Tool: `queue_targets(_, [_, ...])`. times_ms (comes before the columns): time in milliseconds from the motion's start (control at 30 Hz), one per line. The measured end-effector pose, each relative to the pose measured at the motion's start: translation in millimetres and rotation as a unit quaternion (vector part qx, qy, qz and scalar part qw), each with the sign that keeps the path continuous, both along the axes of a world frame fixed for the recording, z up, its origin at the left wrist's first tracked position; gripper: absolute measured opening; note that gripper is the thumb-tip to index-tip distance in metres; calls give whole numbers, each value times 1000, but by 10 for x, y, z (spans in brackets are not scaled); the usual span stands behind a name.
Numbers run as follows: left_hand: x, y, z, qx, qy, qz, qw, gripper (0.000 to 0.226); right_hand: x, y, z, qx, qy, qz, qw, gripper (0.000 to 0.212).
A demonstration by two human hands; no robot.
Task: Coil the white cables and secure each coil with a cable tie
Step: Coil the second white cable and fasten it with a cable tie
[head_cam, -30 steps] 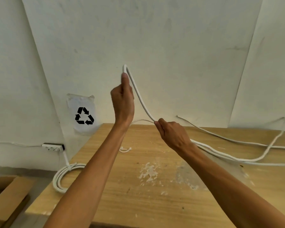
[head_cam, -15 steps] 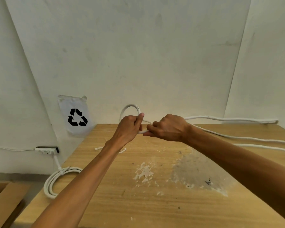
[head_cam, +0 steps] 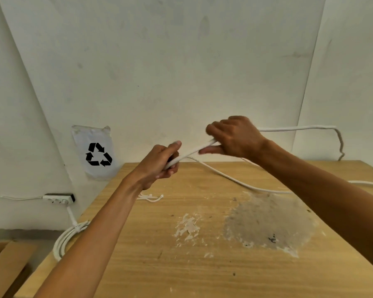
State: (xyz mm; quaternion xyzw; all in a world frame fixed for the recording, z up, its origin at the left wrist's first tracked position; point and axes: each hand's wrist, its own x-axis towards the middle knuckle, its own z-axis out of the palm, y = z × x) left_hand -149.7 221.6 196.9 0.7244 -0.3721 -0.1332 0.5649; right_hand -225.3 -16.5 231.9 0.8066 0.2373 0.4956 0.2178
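Observation:
A long white cable [head_cam: 230, 178] trails across the wooden table [head_cam: 202, 265] from the right. My left hand [head_cam: 159, 164] grips a doubled stretch of it above the table's far edge, thumb along the top. My right hand [head_cam: 233, 138] holds the same stretch a little higher and to the right, fingers curled over it. From behind the right hand another run of the cable [head_cam: 299, 128] goes right in the air and drops at the far right corner. Small white cable ties [head_cam: 150, 197] lie on the table under my left forearm.
A tied white cable coil [head_cam: 65, 239] hangs off the table's left side below a power strip [head_cam: 58, 198] on the wall. A sheet with a recycling symbol [head_cam: 95, 153] is stuck to the wall. Wooden boards [head_cam: 4, 269] lie at the lower left. White paint patches [head_cam: 267, 222] mark the tabletop.
The small loop held between both hands has been drawn out into a straight doubled stretch. My right hand rose and moved right; my left hand dropped slightly.

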Motion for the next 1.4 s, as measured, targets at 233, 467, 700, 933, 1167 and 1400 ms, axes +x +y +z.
queue_targets(233, [103,178,81,-80,88,-38,992,57,41,-186,262,146,-47,-101,983,56])
queue_targets(467, [-48,322,627,-187,163,-135,959,70,112,357,1313,130,-56,-100,985,56])
queue_targets(700, [-281,633,1035,-270,151,-133,942,71,-247,1000,2168,14,-88,-110,990,59])
queue_targets(933, [-579,890,1299,-287,109,-105,946,61,-544,1158,2074,106,-54,-164,979,57])
queue_targets(1167, [-852,985,1424,-352,94,-102,926,58,-883,1425,2191,134,-35,-186,973,58])
queue_targets(1400, [-1008,1088,1489,-394,99,-95,909,65,-1147,1775,2425,127,-41,-191,973,60])
